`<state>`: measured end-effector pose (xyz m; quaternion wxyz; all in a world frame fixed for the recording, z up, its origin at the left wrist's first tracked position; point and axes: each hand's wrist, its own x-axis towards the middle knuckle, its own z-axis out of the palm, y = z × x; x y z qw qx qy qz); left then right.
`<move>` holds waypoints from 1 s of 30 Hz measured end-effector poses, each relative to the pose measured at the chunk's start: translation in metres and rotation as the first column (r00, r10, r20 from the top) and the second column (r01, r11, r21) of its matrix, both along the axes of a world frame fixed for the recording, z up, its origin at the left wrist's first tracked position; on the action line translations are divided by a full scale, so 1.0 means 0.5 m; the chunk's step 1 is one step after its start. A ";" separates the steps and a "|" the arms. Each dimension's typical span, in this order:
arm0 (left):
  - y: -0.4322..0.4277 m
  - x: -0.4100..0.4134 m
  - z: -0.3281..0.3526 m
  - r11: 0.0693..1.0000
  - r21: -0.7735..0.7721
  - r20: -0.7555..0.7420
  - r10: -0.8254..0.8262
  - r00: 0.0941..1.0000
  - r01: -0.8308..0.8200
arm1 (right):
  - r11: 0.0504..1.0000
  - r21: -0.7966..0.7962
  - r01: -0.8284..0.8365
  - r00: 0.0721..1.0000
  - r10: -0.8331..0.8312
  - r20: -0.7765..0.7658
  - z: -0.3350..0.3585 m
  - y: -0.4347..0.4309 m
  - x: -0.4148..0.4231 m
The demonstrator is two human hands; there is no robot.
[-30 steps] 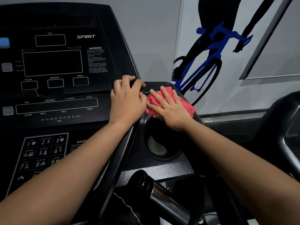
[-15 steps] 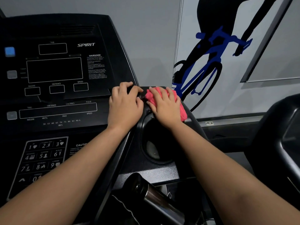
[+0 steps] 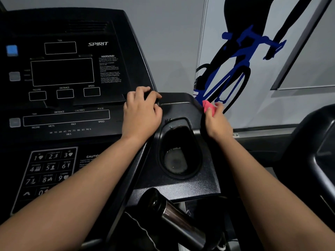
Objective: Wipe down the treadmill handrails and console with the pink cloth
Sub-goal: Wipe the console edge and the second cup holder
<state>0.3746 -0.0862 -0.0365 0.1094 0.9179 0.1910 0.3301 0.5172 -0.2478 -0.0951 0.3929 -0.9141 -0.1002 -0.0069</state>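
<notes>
- Right hand (image 3: 217,124) pinches the crumpled pink cloth (image 3: 207,106) between thumb and fingers, pressing it on the outer right edge of the black plastic treadmill console (image 3: 181,100).
- Left hand (image 3: 142,115) braces there, fingers curled over a ledge.
- Console wiping seems in hand; next probably calls for dragging the cloth along that edge.

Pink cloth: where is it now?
In the head view the pink cloth is right of centre, held by the right hand against the right edge of the console, beside the cup holder.
</notes>
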 end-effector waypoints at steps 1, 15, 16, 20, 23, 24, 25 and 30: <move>0.000 0.001 0.001 1.000 0.002 0.003 -0.001 1.000 0.001 | 1.000 0.013 0.016 1.000 -0.016 0.024 -0.004 -0.005 -0.009; 0.003 0.004 -0.003 1.000 0.028 0.020 -0.002 1.000 0.001 | 1.000 -0.023 -0.005 0.960 0.012 0.280 0.008 0.074 -0.080; 0.003 0.005 -0.003 1.000 0.029 0.021 0.000 1.000 -0.001 | 0.999 -0.029 -0.026 0.958 0.033 0.284 0.010 0.093 -0.091; 0.005 0.006 -0.001 1.000 0.017 0.036 0.006 0.999 -0.006 | 0.963 -0.050 -0.263 0.916 0.266 0.300 -0.029 0.171 -0.172; 0.008 0.005 0.000 1.000 0.017 0.034 -0.003 0.999 0.002 | 0.939 -0.022 -0.344 0.892 0.334 0.304 -0.051 0.179 -0.190; 0.008 0.005 0.000 1.000 0.018 0.030 -0.003 1.000 0.002 | 0.925 0.012 -0.380 0.892 0.362 0.272 -0.048 0.172 -0.185; 0.008 0.004 0.000 1.000 0.016 0.025 -0.004 1.000 0.003 | 0.898 0.056 -0.437 0.884 0.416 0.214 -0.042 0.160 -0.182; 0.009 0.003 -0.001 1.000 0.019 0.012 -0.008 1.000 0.008 | 0.794 0.309 -0.523 0.762 0.598 -0.247 -0.032 0.115 -0.199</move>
